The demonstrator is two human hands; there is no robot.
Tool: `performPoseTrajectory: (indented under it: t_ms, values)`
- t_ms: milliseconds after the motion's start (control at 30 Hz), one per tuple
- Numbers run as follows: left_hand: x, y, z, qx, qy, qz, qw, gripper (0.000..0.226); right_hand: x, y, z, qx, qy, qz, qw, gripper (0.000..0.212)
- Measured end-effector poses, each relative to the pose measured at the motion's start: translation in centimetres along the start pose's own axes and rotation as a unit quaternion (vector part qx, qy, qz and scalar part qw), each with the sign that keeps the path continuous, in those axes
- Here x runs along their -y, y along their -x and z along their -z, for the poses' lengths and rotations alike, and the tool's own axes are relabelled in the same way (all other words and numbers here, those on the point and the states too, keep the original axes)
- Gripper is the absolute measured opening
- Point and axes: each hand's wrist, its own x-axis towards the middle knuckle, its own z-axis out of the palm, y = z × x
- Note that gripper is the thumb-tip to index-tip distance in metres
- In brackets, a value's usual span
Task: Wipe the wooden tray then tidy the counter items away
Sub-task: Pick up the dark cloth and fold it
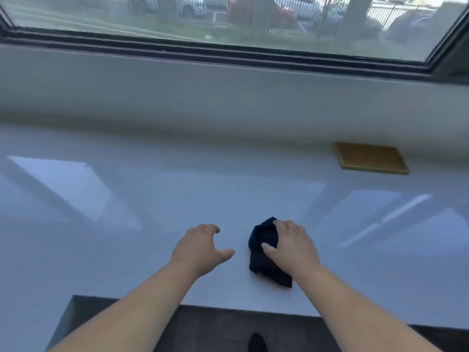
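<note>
Forearms reach in from six o'clock over the near edge of the white desk. My right hand lies on the dark blue cloth, fingers curled over its far edge and thumb pressing its top, gathering it for wiping, I judge. My left hand hovers at nine o'clock of the cloth, fingers apart and empty; whether it touches the surface I cannot tell. Farther out, at one o'clock, the wooden tray lies flat against the back wall, well apart from the cloth, so a reach comes first.
</note>
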Motion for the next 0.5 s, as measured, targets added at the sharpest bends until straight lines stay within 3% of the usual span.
performPoseTrajectory:
  t_ms: [133,200,333,500]
  values:
    - [-5.1,-4.7,-4.7,0.098,0.003,0.049,0.994,0.082,-5.6,-1.8,-1.2,0.091,-0.065,-0.042,0.993,0.072]
    - [-7.2,-6.5,-6.2,0.126,0.007,0.067,0.990,0.065,-6.9,-2.6,-1.7,0.116,-0.100,-0.049,0.987,0.064]
    - [-9.0,-8.6,-7.2,0.140,0.019,0.088,0.986,0.024,-7.3,-4.7,-2.6,0.156,-0.158,-0.051,0.974,0.036]
    - [-9.3,-11.2,-5.7,0.128,0.127,0.100,0.978,0.017,-7.1,-7.6,-1.7,0.140,-0.210,-0.051,0.966,0.016]
